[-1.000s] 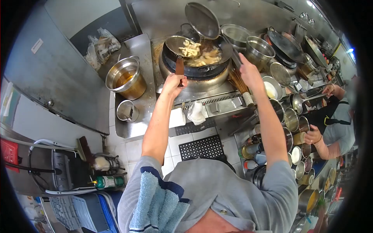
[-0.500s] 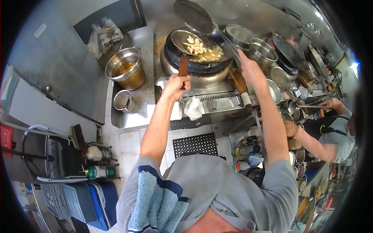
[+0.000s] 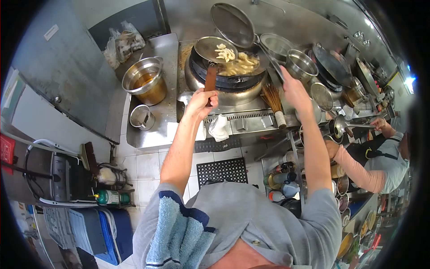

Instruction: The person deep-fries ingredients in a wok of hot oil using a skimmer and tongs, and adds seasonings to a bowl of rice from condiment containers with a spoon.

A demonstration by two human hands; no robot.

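Note:
My left hand is closed round the wooden handle of a strainer, whose round bowl is over the wok's left side. Some pale food pieces lie in that bowl. In my right hand is the long metal handle of a large mesh skimmer, its round head raised above the back of the wok. Below both tools, the dark wok sits on the burner, and more pale pieces are in its bubbling liquid.
A metal pot of brown liquid and a small metal cup stand left. A bamboo brush leans right of the burner, near a metal pot. Another person works at far right, holding a ladle.
Fewer pieces lie in the strainer, and more show in the wok. The skimmer head has shifted right and slightly down, with my right hand lower. My left hand has barely moved.

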